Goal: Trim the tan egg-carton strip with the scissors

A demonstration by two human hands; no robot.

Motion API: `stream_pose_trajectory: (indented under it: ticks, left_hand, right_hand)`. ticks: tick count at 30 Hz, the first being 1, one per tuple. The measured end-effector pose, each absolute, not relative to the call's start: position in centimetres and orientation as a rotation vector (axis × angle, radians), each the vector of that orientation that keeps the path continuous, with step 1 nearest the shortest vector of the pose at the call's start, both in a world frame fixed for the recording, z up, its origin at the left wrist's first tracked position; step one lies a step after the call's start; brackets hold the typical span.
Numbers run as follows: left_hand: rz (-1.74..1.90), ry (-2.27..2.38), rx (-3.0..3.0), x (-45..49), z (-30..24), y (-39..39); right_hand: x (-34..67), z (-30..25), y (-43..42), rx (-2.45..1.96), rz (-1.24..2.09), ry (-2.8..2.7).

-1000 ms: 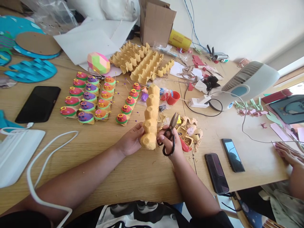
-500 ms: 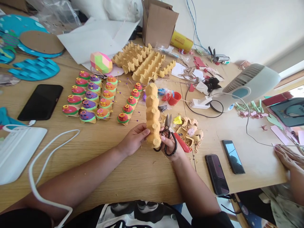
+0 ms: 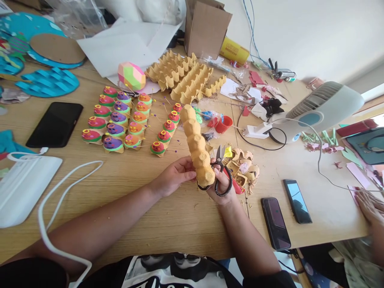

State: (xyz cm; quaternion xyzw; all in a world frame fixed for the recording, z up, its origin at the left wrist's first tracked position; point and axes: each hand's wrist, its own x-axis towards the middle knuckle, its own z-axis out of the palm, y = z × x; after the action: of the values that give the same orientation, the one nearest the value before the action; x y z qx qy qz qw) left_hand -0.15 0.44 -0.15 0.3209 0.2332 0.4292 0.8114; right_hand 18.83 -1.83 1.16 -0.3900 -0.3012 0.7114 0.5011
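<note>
A bumpy yellow strip of egg carton (image 3: 196, 146) is held up over the table between both hands. My left hand (image 3: 177, 176) pinches its left side near the lower end, thumb in front. From the other side my right hand (image 3: 223, 184) steadies the strip and also carries black-handled scissors (image 3: 220, 160), blades pointing up and away from the strip. Behind the strip, a row of red caterpillar-like carton pieces (image 3: 163, 136) with small faces lies on the table. Left of it stand several more painted rows, purple ones (image 3: 114, 129) and orange ones (image 3: 138, 117).
Uncut egg cartons (image 3: 192, 82) lie at the back beside a faceted colourful ball (image 3: 131, 76). Carton scraps (image 3: 244, 164) are heaped right of my hands. Two phones (image 3: 276, 222) lie at the right, a white fan (image 3: 321, 108) behind. Another person's hand (image 3: 370, 206) rests at the far right.
The carton strip has tilted, its far end leaning left and its near end shifted right. The scissors and my right hand have moved slightly right with it.
</note>
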Motion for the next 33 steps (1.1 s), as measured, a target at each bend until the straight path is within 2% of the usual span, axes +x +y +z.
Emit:
stream_pose_trajectory:
  ticks: [5, 17, 33]
  left_hand:
    - [0.901, 0.405, 0.711, -0.3, 0.0, 0.3]
    - [0.869, 0.358, 0.770, -0.2, 0.3, 0.3]
    - [0.893, 0.478, 0.815, -0.3, -0.5, 0.2]
  right_hand:
    - [18.6, 1.3, -1.8, -0.872, 1.785, -0.582]
    - [18.7, 1.4, -1.7, -0.887, 1.775, -0.629]
    - [18.5, 1.8, -1.6, -0.857, 1.789, -0.668]
